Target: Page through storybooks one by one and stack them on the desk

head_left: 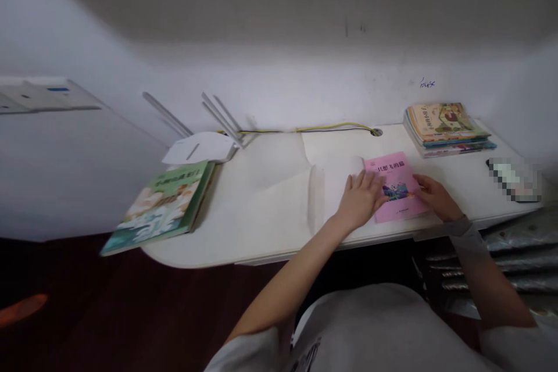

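— Left hand (360, 199), what's it doing?
— Lying flat, fingers together, on the pink book (399, 183); right hand (437, 196) touches the opposite edge, grip unclear.
— Book's place?
— Flat on the table (462, 170), between both hands.

Both hands, left hand (360, 200) and right hand (436, 196), rest flat on a pink book (397, 185) on the white desk (270, 215).
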The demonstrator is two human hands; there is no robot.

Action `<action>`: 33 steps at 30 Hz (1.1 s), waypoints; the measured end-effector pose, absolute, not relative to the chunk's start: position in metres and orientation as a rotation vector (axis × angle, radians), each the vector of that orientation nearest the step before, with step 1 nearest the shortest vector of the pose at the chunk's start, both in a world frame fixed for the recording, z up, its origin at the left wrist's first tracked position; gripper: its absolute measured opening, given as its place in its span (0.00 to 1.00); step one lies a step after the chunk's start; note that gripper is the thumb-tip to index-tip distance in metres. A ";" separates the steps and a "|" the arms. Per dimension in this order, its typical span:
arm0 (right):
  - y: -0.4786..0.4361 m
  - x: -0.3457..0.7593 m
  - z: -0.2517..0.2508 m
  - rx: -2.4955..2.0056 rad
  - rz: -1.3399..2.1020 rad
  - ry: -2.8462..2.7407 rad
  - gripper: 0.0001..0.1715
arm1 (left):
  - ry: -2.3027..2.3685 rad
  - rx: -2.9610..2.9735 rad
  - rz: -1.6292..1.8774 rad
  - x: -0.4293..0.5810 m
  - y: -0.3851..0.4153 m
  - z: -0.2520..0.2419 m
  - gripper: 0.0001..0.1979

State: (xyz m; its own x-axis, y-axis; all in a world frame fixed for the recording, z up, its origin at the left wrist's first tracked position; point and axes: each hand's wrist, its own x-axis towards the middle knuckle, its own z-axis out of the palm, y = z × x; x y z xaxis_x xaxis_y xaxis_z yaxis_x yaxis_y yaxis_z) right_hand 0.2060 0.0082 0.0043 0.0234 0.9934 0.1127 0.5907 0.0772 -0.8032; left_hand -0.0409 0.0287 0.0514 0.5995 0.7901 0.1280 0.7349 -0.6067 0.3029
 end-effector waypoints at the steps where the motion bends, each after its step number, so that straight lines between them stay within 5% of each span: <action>1: 0.006 0.209 -0.002 -1.681 0.584 -1.680 0.34 | 1.329 2.638 0.304 -0.043 0.029 0.045 0.31; 7: 0.006 0.189 -0.003 -1.801 -0.037 -2.103 0.33 | 1.640 2.595 0.421 -0.058 0.036 0.022 0.34; 19: 0.022 0.154 -0.013 -1.747 -0.045 -2.521 0.40 | 1.720 2.515 0.252 -0.088 0.048 -0.018 0.34; 33: 0.029 0.117 0.030 -1.755 -0.078 -2.635 0.31 | 1.784 2.537 0.265 -0.138 0.041 -0.019 0.32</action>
